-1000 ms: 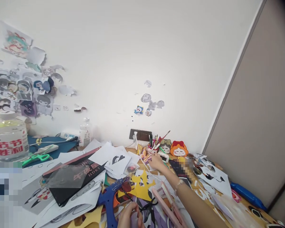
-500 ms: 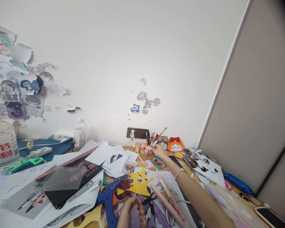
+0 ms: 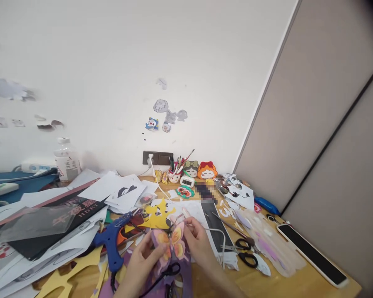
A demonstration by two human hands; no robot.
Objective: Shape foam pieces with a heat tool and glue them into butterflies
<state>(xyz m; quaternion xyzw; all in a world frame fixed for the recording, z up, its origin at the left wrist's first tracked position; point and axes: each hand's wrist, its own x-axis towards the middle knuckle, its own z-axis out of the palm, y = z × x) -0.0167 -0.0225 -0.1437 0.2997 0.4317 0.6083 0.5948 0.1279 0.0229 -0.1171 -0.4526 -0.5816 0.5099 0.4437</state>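
Observation:
A pink, purple and yellow butterfly cutout (image 3: 178,245) is between my two hands, above the front of the desk. My left hand (image 3: 144,257) pinches its left wing, thumb lying across the front. My right hand (image 3: 199,239) grips the upper edge of the right wing. Beneath the butterfly lie purple scraps (image 3: 186,278) and a black cable (image 3: 171,270). A blue glue gun (image 3: 111,241) rests left of my left hand. Behind the butterfly is a yellow sheet with cut-out holes (image 3: 157,213). The pink tool there is mostly hidden by the butterfly and my right hand.
Papers and a black folder (image 3: 46,234) cover the left side. At the back stand a pen cup (image 3: 175,177), a small white clock (image 3: 187,181) and a red-bowed character cutout (image 3: 207,170). Scissors (image 3: 248,260), a clear plastic sheet (image 3: 275,244) and a white-edged phone (image 3: 312,254) lie right.
My right hand has come back from beside the pen cup with the butterfly. My left hand has risen and taken hold of it too. The head view has turned right.

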